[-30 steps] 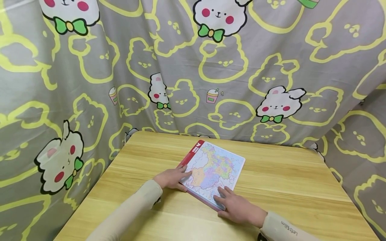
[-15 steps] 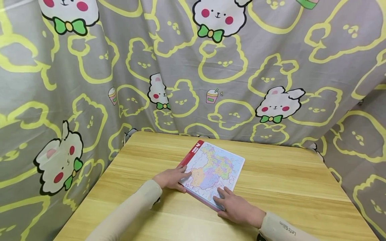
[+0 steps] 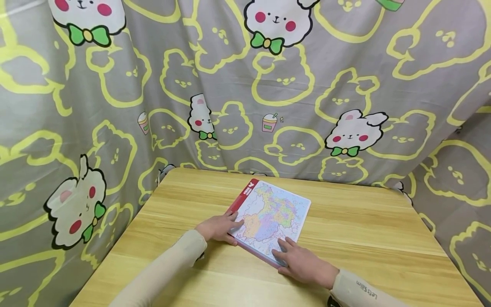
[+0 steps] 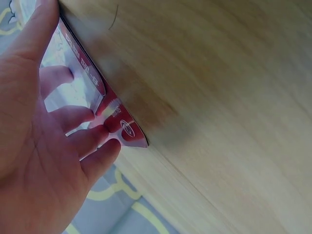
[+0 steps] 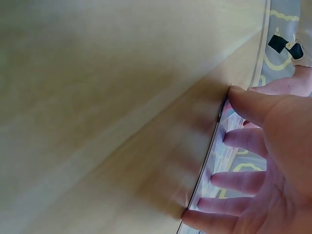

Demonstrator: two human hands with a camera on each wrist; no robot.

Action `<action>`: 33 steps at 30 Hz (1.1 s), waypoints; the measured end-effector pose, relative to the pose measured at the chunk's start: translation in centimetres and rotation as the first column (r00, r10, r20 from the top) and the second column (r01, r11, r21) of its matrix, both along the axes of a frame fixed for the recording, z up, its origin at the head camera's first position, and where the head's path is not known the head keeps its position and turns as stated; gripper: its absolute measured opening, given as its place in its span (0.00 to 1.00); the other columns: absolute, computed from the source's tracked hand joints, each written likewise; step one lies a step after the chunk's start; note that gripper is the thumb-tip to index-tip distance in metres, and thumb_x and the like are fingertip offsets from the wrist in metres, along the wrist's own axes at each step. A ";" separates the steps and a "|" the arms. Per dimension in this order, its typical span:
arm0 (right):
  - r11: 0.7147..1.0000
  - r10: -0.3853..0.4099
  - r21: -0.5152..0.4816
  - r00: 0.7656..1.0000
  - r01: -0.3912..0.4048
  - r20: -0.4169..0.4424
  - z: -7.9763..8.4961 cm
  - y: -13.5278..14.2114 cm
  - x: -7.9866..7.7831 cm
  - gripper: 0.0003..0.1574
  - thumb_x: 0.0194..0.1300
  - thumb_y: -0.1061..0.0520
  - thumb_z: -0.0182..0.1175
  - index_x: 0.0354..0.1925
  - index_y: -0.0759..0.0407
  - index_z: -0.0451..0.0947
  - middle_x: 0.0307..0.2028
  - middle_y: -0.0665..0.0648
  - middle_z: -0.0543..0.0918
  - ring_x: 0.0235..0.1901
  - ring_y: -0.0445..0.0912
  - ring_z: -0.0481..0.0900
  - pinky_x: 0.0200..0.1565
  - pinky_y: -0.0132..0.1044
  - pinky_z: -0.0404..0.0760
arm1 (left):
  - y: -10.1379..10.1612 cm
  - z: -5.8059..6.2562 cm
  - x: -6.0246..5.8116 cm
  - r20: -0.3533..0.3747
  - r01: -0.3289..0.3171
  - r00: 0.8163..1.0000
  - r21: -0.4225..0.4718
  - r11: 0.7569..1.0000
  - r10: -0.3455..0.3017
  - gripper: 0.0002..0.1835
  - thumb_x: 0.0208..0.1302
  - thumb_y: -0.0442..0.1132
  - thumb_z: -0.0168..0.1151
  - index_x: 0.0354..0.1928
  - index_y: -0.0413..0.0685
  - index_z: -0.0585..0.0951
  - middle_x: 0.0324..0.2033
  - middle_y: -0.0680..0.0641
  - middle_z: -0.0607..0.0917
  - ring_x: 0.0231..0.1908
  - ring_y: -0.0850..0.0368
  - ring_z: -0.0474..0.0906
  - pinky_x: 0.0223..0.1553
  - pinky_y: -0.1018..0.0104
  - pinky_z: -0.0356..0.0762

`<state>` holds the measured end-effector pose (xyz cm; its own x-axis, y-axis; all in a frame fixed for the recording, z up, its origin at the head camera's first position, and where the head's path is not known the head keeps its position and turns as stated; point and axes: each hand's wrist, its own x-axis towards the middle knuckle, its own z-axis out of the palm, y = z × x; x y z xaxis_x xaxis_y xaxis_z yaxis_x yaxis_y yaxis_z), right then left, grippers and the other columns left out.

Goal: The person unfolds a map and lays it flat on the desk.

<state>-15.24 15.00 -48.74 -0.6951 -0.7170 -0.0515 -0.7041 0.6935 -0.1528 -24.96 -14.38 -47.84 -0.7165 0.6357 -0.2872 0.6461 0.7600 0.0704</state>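
A flat map board (image 3: 270, 209) lies slantwise on the wooden table, printed with a pastel-coloured map on pale blue and a red strip (image 3: 245, 197) down its left side. My left hand (image 3: 219, 227) rests on its left corner, fingers spread on top and thumb at the near edge. At the near right corner lies my right hand (image 3: 304, 262), its fingers fairly straight across the surface. The right wrist view shows that hand's thumb (image 5: 248, 103) against the board's edge. In the left wrist view, fingertips touch the red border (image 4: 127, 129).
The wood-grain table (image 3: 364, 238) extends on all sides of the board. Behind it and to both sides hangs a grey curtain (image 3: 238, 85) with yellow outlines and white cartoon animals.
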 end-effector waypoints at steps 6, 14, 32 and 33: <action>1.000 0.001 0.004 1.000 -0.001 0.008 0.1 0.2 -0.1 0.30 0.66 0.45 0.57 0.61 0.57 0.73 0.63 0.70 0.67 0.61 0.68 0.63 0.55 0.56 0.70 | 0.1 0.0 0.4 0.003 -0.002 1.000 -0.003 1.000 0.002 0.42 0.56 0.64 0.60 0.70 0.55 0.63 0.71 0.39 0.55 0.69 0.42 0.50 0.63 0.50 0.60; 1.000 0.014 -0.005 1.000 -0.014 -0.023 -0.1 0.7 -0.7 0.29 0.66 0.45 0.57 0.61 0.58 0.73 0.62 0.71 0.67 0.61 0.69 0.63 0.56 0.56 0.69 | 0.3 0.1 0.6 0.002 -0.011 1.000 -0.025 1.000 0.011 0.41 0.57 0.64 0.59 0.70 0.57 0.63 0.71 0.40 0.56 0.69 0.42 0.50 0.64 0.51 0.57; 1.000 0.003 -0.016 0.999 -0.004 -0.052 -0.3 1.6 -1.7 0.29 0.66 0.46 0.57 0.59 0.60 0.74 0.61 0.72 0.69 0.59 0.69 0.65 0.58 0.56 0.67 | 0.9 0.2 1.3 -0.038 0.012 0.999 -0.069 0.998 -0.014 0.39 0.57 0.63 0.58 0.70 0.61 0.64 0.69 0.40 0.59 0.68 0.44 0.55 0.64 0.53 0.59; 1.000 0.003 -0.018 0.999 -0.004 -0.050 -0.3 1.6 -1.7 0.29 0.66 0.46 0.57 0.59 0.61 0.74 0.61 0.72 0.68 0.59 0.69 0.65 0.58 0.56 0.66 | 1.0 0.1 1.4 -0.040 0.012 0.999 -0.071 0.997 -0.015 0.39 0.58 0.63 0.58 0.70 0.61 0.63 0.69 0.40 0.59 0.68 0.43 0.54 0.64 0.53 0.59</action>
<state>-16.94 16.65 -49.06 -0.6937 -0.7203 -0.0035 -0.7139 0.6881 -0.1302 -23.59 -13.38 -47.72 -0.7198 0.6245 -0.3032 0.6576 0.7533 -0.0097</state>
